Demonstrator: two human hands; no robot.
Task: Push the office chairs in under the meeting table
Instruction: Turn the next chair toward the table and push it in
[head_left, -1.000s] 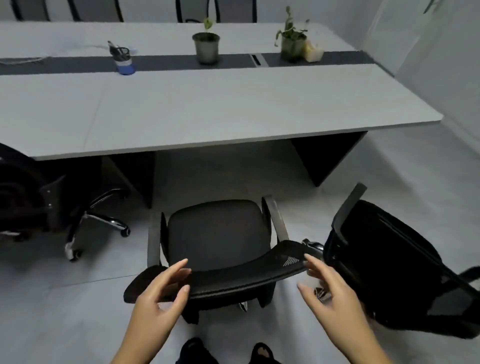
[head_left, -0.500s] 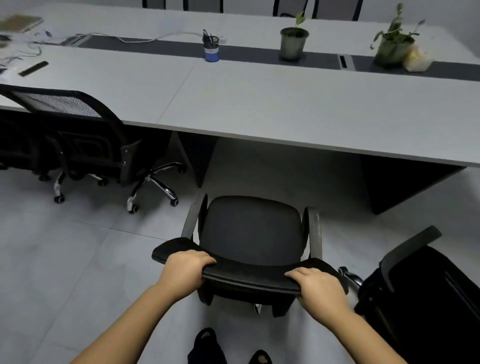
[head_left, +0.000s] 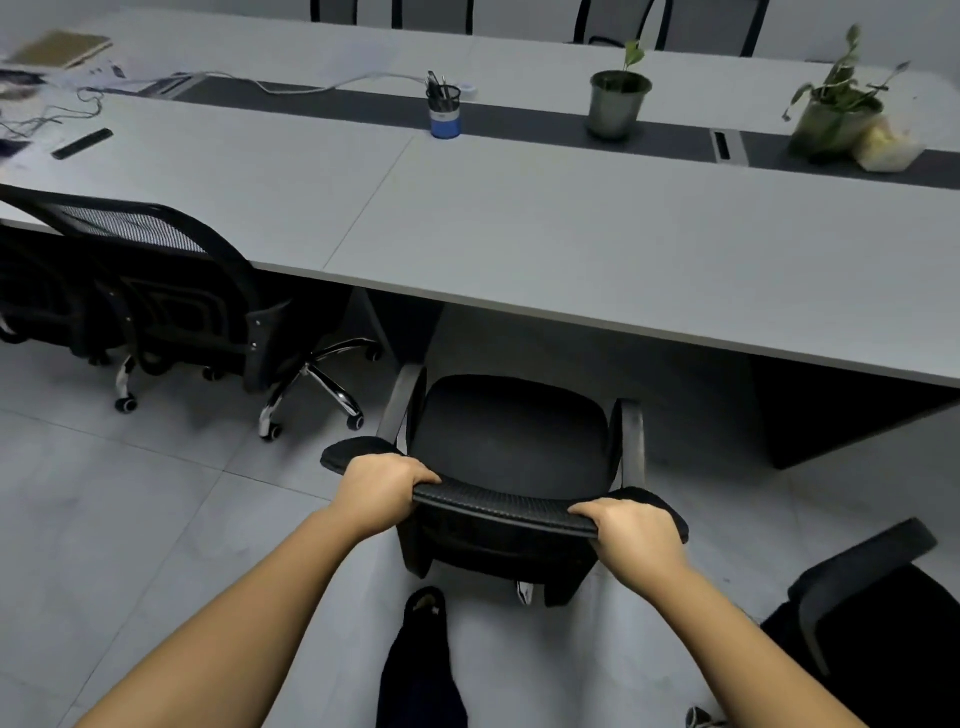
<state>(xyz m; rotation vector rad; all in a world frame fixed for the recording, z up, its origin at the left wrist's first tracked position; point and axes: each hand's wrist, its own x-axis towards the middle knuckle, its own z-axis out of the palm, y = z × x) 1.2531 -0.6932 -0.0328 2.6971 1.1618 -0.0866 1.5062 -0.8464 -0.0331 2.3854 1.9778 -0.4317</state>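
Meeting table edge before gripped chair

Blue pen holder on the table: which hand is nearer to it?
Left. The left hand grips the chair back almost straight below the pen holder; the right hand grips it further right.

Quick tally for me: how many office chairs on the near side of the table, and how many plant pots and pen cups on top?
Office chairs, near side: 3 (held chair, mesh chair at left, chair at right)
Plant pots: 2 (metal pot, leafy pot)
Pen cups: 1 (pen cup)
Total: 6
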